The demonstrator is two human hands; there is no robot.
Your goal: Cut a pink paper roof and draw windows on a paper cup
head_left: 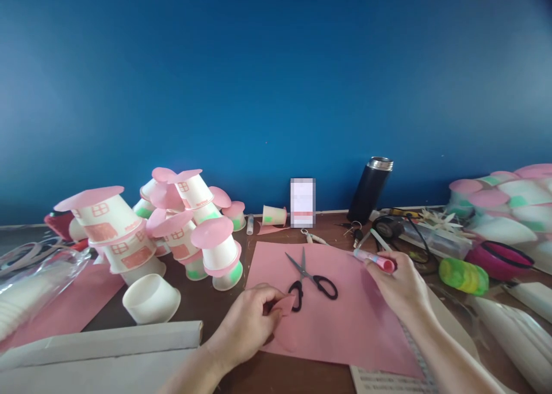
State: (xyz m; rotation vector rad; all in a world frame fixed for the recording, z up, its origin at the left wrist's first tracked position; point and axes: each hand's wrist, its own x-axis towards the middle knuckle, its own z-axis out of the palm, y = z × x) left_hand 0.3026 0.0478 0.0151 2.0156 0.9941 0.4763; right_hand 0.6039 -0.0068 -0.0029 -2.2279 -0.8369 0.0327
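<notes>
My left hand [252, 319] pinches a small pink paper piece [284, 308] between thumb and fingers, above the near left part of a large pink paper sheet [345, 331]. In my right hand [399, 287] is a pink glue stick [375, 260], its red end turned towards me, over the sheet's right edge. Black-handled scissors [324, 286] lie on the sheet between my hands, with blades spread and pointing away. Left of the sheet stand stacked white paper cups [219, 259] with pink paper discs and drawn windows. A plain white cup [149, 299] is upside down nearby.
A black bottle [368, 192] leans at the blue wall, near a phone-like blurred panel [302, 203]. At right are a magenta bowl [498, 266], a green-yellow object [463, 276] and more decorated cups [524, 201]. A grey-white board [107, 354] lies front left.
</notes>
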